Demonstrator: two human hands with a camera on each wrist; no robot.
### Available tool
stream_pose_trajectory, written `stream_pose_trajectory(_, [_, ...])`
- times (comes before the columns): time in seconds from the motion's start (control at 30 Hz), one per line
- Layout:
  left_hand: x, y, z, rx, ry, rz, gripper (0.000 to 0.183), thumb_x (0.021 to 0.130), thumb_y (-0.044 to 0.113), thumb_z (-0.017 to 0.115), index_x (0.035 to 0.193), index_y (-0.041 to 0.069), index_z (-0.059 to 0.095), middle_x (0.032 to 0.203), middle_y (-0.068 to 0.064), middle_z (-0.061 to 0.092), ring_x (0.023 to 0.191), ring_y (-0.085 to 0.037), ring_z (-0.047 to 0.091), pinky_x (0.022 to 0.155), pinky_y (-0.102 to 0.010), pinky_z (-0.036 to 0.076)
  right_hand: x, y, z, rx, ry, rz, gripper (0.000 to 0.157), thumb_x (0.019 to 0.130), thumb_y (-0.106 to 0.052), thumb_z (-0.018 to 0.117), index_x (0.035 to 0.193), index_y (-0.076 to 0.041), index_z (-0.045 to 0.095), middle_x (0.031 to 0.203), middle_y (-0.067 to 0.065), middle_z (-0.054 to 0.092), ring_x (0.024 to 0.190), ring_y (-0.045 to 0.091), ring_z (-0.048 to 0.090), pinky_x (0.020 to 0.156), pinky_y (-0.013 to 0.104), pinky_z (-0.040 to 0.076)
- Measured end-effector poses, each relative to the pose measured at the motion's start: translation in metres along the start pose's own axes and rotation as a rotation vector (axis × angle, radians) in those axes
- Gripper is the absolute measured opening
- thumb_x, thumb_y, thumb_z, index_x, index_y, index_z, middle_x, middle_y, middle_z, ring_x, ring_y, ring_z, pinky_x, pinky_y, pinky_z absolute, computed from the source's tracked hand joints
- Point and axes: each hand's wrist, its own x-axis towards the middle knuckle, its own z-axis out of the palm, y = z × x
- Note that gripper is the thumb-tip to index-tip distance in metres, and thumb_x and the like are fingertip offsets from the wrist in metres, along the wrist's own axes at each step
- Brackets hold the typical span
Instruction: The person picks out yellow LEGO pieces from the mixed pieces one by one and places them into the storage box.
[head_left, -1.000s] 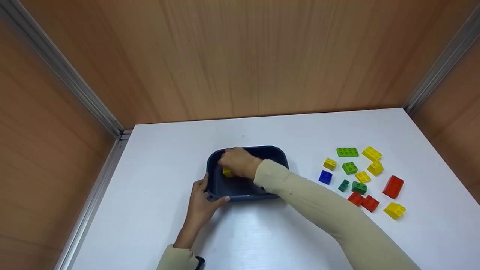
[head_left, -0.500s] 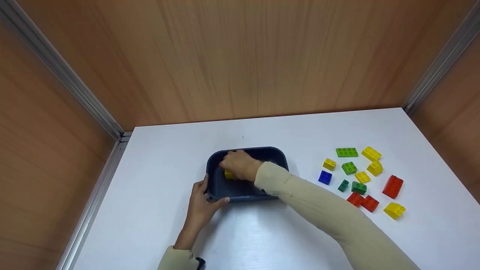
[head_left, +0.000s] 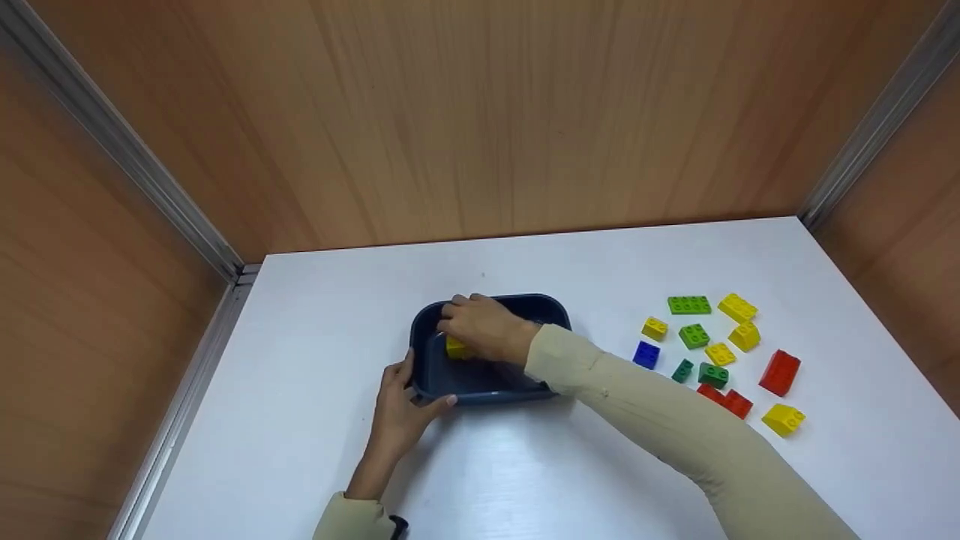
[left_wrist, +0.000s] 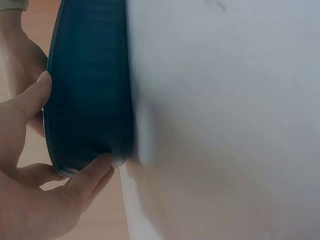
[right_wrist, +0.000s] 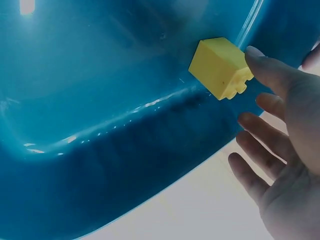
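Observation:
My left hand holds the near left corner of a dark blue plastic tub; its thumb lies at the near rim and its fingers along the left side. A yellow toy building brick sits inside the tub, tipped on its side with its studs toward my right hand. In the right wrist view that hand's fingers are spread and loosely bent, with the thumb tip right beside the brick. In the head view the right hand reaches over the tub's left part and partly hides the brick.
To the right of the tub lie loose bricks: a blue brick, a light green brick, a dark green brick, a large red brick, a yellow sloped brick and several others. A wooden panel stands behind the white table.
My right hand has risen slightly and shifted a little right, its fingers now off the yellow brick, which stays in the tub. The left hand keeps its hold on the tub's corner.

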Motion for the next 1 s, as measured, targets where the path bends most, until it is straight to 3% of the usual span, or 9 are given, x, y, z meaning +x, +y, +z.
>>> stream_pose_trajectory(0.5, [-0.001, 0.002, 0.000, 0.015, -0.009, -0.051, 0.103, 0.087, 0.015, 0.089, 0.165, -0.004, 0.024, 0.151, -0.029, 0.040, 0.140, -0.050, 0.050, 0.111, -0.048, 0.052, -0.030, 0.008, -0.002, 0.057, 0.035, 0.015, 0.056, 0.096, -0.031, 0.081, 0.146, -0.014, 0.063, 0.148, 0.007, 0.062, 0.138, 0.026, 0.057, 0.117, 0.044, 0.048])
stream_pose_trajectory(0.77, [0.000, 0.003, 0.000, 0.009, -0.004, -0.055, 0.103, 0.087, 0.015, 0.089, 0.165, -0.004, 0.024, 0.150, -0.028, 0.040, 0.140, -0.049, 0.051, 0.111, -0.048, 0.052, -0.049, 0.014, -0.001, 0.095, 0.094, 0.025, 0.053, 0.095, -0.029, 0.083, 0.142, -0.013, 0.067, 0.144, 0.007, 0.065, 0.134, 0.026, 0.060, 0.117, 0.043, 0.048])
stream_pose_trajectory(1.0, [0.000, 0.002, 0.001, 0.002, 0.011, -0.041, 0.103, 0.086, 0.012, 0.089, 0.164, -0.006, 0.024, 0.151, -0.028, 0.041, 0.141, -0.048, 0.050, 0.110, -0.047, 0.053, -0.063, 0.017, -0.001, 0.130, 0.089, 0.066, 0.052, 0.095, -0.028, 0.082, 0.142, -0.013, 0.067, 0.145, 0.007, 0.064, 0.135, 0.026, 0.059, 0.120, 0.044, 0.045])
